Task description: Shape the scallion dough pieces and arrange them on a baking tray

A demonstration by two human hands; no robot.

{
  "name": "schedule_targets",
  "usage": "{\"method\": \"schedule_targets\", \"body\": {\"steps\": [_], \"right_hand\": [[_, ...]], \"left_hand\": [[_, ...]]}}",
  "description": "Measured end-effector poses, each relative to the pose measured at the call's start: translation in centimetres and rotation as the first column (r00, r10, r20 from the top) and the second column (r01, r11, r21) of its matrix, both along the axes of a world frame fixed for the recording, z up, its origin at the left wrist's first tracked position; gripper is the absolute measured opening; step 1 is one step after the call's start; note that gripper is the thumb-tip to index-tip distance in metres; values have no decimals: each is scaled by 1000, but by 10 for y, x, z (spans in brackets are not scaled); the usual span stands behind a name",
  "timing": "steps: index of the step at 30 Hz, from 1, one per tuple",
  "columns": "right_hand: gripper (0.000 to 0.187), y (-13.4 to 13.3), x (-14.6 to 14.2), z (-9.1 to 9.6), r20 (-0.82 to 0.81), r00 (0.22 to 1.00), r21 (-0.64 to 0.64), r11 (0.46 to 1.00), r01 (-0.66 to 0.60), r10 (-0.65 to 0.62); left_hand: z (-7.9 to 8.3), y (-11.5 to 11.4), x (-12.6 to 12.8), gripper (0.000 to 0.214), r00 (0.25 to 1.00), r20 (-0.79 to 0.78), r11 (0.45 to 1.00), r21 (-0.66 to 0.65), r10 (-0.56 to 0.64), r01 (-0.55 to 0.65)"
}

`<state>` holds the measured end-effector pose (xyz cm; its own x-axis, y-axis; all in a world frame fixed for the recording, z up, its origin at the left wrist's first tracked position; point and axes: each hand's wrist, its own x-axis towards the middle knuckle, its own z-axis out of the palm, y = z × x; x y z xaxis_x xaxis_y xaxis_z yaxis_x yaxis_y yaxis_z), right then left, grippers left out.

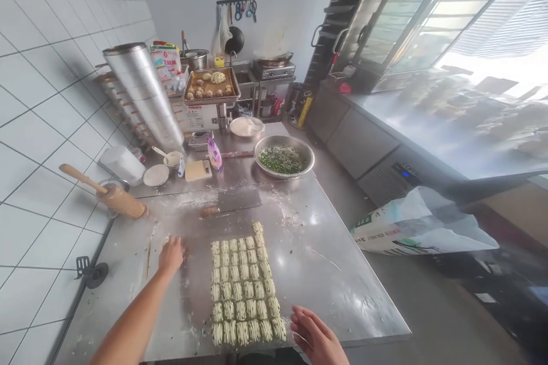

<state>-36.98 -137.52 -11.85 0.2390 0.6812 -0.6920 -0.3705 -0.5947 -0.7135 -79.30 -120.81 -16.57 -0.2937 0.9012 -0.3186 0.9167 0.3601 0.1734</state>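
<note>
Rolls [248,290]: pale, green-flecked, packed in a tight grid on the worktop [351,302], lower centre of frame. One extra sits on top of the right-hand column, at the grid's upper right corner.

My right hand [315,333] is at bottom centre-right, just beside the grid's lower right corner. Fingers loosely bent, half open, nothing visible in it.

My left hand [172,256] is down on the worktop left of the grid, fingers curled, a small pale dough piece [166,240] showing at the fingertips. Can't tell if it's gripped or only touched.

Thin stick [148,258] lies just left of that hand; rolling pin [122,202] further up-left. Cleaver [240,199] lies flat above the grid, mid-frame, handle to the left. Beyond it, upper centre-right, steel bowl [309,164] with chopped greens [280,159]. Tray [201,81] of shaped dough, upper centre.
</note>
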Motion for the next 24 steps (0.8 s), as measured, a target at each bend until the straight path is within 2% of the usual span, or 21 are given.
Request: {"method": "schedule_targets", "body": {"steps": [2, 3, 6, 7, 9, 11, 13, 14, 16, 17, 19, 21, 24], "right_hand": [[53, 7, -26, 11, 21, 980, 54, 979, -197, 196], [51, 11, -38, 19, 70, 947, 99, 942, -320, 314], [58, 23, -69, 53, 318, 768, 194, 755, -626, 556], [66, 27, -76, 66, 376, 708, 203, 692, -693, 598], [73, 33, -86, 93, 431, 599, 202, 575, -793, 675], [53, 36, -91, 115, 395, 525, 196, 489, -850, 754], [29, 35, -90, 131, 272, 537, 240, 484, -842, 799], [27, 34, -88, 137, 179, 559, 284, 501, -818, 810], [35, 29, -81, 144, -35, 574, 379, 542, -750, 818], [38, 26, -77, 146, -132, 558, 411, 558, -721, 819], [42, 21, -70, 152, -277, 514, 429, 583, -689, 812], [45, 18, -64, 159, -359, 474, 423, 593, -686, 804], [47, 15, -60, 169, -429, 401, 431, 573, -697, 810]], "left_hand": [[12, -15, 15, 21, 996, 78, 999, 12, -31, 30], [21, -24, 25, 18, 992, 118, 999, 19, -43, 41], [66, -58, 64, 22, 935, 337, 993, 64, -111, 95], [86, -71, 79, 24, 869, 470, 988, 98, -151, 119], [129, -94, 106, 29, 740, 636, 976, 145, -218, 163], [170, -114, 127, 33, 691, 675, 965, 171, -261, 197], [204, -129, 136, 34, 693, 653, 952, 200, -305, 230], [217, -134, 137, 32, 695, 628, 937, 241, -349, 253], [232, -144, 131, 30, 662, 546, 857, 367, -514, 362], [234, -148, 127, 36, 617, 483, 782, 434, -621, 447], [232, -154, 118, 56, 498, 332, 596, 517, -801, 614], [224, -157, 114, 64, 417, 189, 449, 543, -889, 710], [213, -157, 116, 64, 379, 28, 318, 602, -925, 733]]}}
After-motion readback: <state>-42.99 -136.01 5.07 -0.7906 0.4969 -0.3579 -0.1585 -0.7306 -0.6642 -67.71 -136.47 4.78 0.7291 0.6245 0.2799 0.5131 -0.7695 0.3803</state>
